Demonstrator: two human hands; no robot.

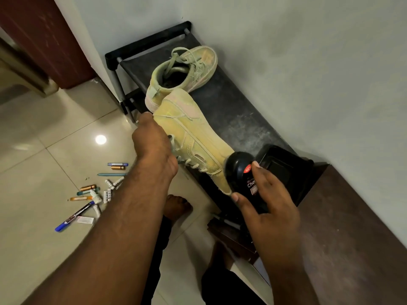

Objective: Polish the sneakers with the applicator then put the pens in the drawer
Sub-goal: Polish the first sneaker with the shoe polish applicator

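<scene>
The left hand [154,142] grips the nearer sneaker [193,137] by its collar and tilts it, with the toe pointing toward the near right. The right hand [267,194] is wrapped round the black applicator [239,170], thumb and fingers curled about the bottle, and its rounded head presses against the sneaker's side near the toe. So the polishing is under way on this shoe; its upper looks yellow-green with paler, pinkish patches toward the heel, which I judge to be ground not yet covered, though the light makes that uncertain.

The second sneaker [182,71] sits farther off on the black bench [242,119], upright, laces loose, just beyond the heel of the held one. Nobody is touching it, and whether it has had polish at all I cannot tell; it shows similar blotchy patches.

The second half of the task looks not yet begun. The pens [92,190] lie scattered on the tiled floor [44,150] to the left, well apart from the bench: a blue-capped marker nearest, several orange and teal ones, and some small white pieces among them. No drawer can be picked out with any certainty; a dark wooden surface [352,227] runs along the near right, and something brown sits low beneath the right hand, but I cannot say what it is.
</scene>
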